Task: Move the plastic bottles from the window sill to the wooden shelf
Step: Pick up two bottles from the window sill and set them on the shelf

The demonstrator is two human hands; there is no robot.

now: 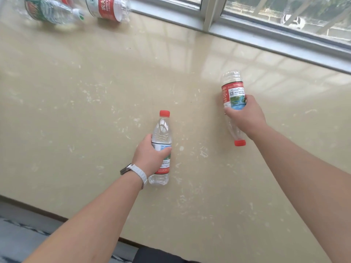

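So both hands are full right now. The left hand (150, 154) has its fingers wrapped around the label of the left bottle (162, 130), roughly mid-sill and closer to the near edge of the window sill (95, 92). That bottle's long axis runs from the near edge toward the window, with its red cap (164, 113) pointing away at the glass and the base back by the wrist. There's a white-strapped watch (136, 171) on that wrist.

The right hand (245, 114) is clamped around the middle of the right bottle (232, 88), further right and nearer the window-side edge. This one is flipped the other way: its red lid (239, 142) points back at the near edge and the clear base aims at the window frame (209, 16), tilted a little left. Hard to say whether either bottle is lifted or still touching the sill.

Up in the far left corner two more lie on their sides (both pretty blurry): a green-label bottle (49, 10) with its neck pointing right, and just beside it a red-label bottle (108, 7), partly cut off by the top edge.
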